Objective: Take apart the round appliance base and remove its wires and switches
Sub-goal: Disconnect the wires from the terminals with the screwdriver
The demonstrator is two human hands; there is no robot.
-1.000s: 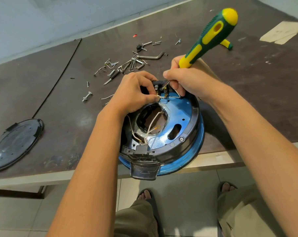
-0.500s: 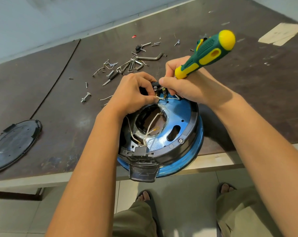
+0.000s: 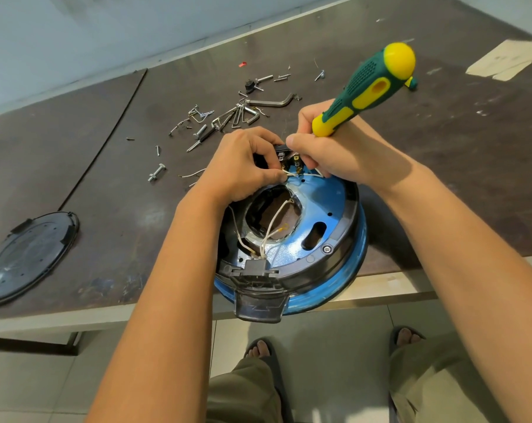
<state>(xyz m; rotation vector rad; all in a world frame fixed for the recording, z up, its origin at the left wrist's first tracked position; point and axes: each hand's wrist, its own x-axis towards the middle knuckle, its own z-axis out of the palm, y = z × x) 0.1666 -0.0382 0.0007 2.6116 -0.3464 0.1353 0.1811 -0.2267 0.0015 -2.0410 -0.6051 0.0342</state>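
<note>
Base: The round base (image 3: 325, 196) is set open side up at the near edge of the surface (image 3: 106, 209). Its blue ring and black tab are hung a little over that edge, above the floor (image 3: 334, 346).
Switch: A small black switch (image 3: 282, 152) with brass tabs is seen at the far rim of the base, between the two hands.
Left hand: The left hand (image 3: 240, 166) is curled. A white wire (image 3: 290, 174) is pinched between its thumb and finger, just beside the switch.
Right hand: The right hand (image 3: 334, 157) is closed round the low end of a screwdriver (image 3: 368, 90). Its fingers are bent down by the switch.
Screwdriver: The green and yellow handle is tilted, with its round yellow end up and to the right. The tip is hidden by the fingers.
Wires: More white wires (image 3: 272, 227) are run through the big hole in the middle of the base, down to a black plug (image 3: 255, 267) at the near rim.
Lid: A dark round lid (image 3: 29, 257) is laid flat at the left of the surface, well apart from the base.
Screws: Loose screws (image 3: 222, 117) are scattered past the hands. A bent key (image 3: 273, 102) is laid behind them, and one bolt (image 3: 156, 173) is left alone to the left.
Patch: A pale patch (image 3: 505, 59) is stuck at the far right corner.
Feet: Two feet (image 3: 258, 349) in sandals are seen on the floor.
</note>
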